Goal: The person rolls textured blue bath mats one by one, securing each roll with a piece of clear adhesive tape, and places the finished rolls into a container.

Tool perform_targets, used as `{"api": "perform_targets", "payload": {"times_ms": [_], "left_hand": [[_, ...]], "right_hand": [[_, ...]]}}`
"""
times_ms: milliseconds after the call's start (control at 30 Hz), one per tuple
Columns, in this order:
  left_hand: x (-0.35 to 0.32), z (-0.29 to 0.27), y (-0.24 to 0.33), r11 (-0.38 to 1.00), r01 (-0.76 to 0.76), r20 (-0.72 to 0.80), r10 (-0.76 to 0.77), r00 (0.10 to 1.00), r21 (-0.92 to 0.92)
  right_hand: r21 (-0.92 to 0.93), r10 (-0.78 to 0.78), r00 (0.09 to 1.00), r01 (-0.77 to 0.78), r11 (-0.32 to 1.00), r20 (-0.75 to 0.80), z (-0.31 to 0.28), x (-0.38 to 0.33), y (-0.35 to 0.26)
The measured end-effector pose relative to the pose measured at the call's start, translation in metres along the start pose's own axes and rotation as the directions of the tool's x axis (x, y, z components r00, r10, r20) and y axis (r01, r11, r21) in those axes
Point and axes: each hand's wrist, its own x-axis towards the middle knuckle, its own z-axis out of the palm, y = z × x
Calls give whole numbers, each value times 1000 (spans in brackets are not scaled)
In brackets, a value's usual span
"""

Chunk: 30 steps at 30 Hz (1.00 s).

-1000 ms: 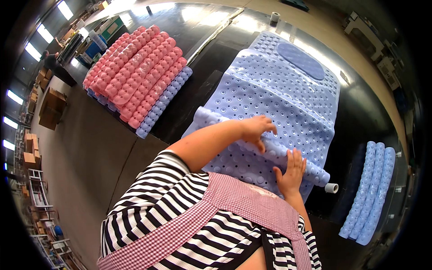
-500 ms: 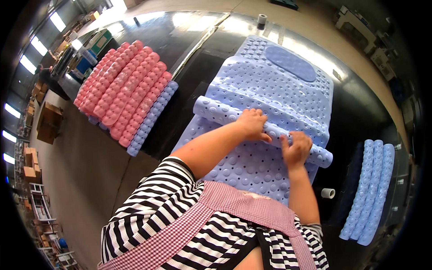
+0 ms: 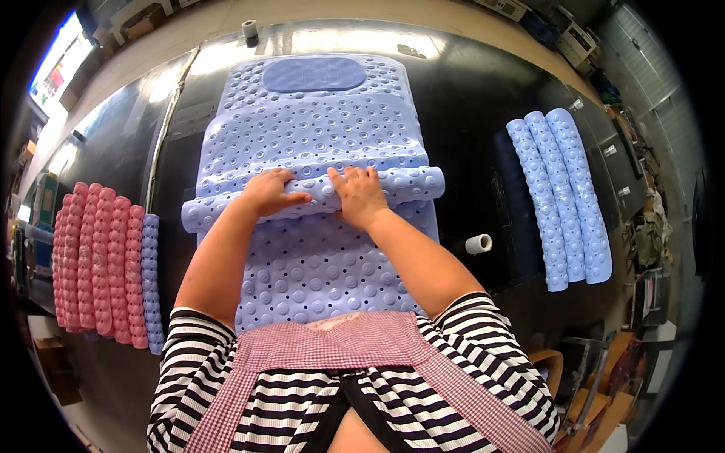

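A pale blue mat of bumpy, shiny plastic, dotted with small holes and suction cups (image 3: 317,264), lies in front of me. Part of it forms a roll (image 3: 411,183) running crosswise. My left hand (image 3: 270,192) is wrapped over the roll left of its middle, thumb along the near side. Close beside it, my right hand (image 3: 359,198) grips the roll with its fingers over the top. Beyond the roll, blue matting continues in overlapping layers, and a darker oval patch (image 3: 313,74) marks the far end.
Rolled pink mats (image 3: 98,264) lie at the left beside a blue roll (image 3: 151,283). Several blue rolls (image 3: 563,196) lie side by side at the right. A small white tape roll (image 3: 478,243) sits on the black table (image 3: 468,113); another (image 3: 249,29) stands at its far edge.
The view has swung to the right, so the mat now appears straighter and further left. Both hands remain on the roll; the right hand's fingers now lie flatter over it.
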Motion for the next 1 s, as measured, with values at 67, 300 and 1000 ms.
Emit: {"api": "perform_targets", "payload": {"times_ms": [67, 300, 1000], "left_hand": [[-22, 3, -5, 1000, 16, -10, -16, 1000, 19], [-105, 20, 38, 992, 80, -105, -70, 992, 100], [-141, 59, 34, 985, 143, -315, -107, 943, 94]], "right_hand": [[24, -48, 997, 47, 999, 63, -14, 1, -12], [360, -181, 983, 182, 915, -37, -35, -71, -3], [359, -112, 994, 101, 928, 10, -35, -86, -47]]}}
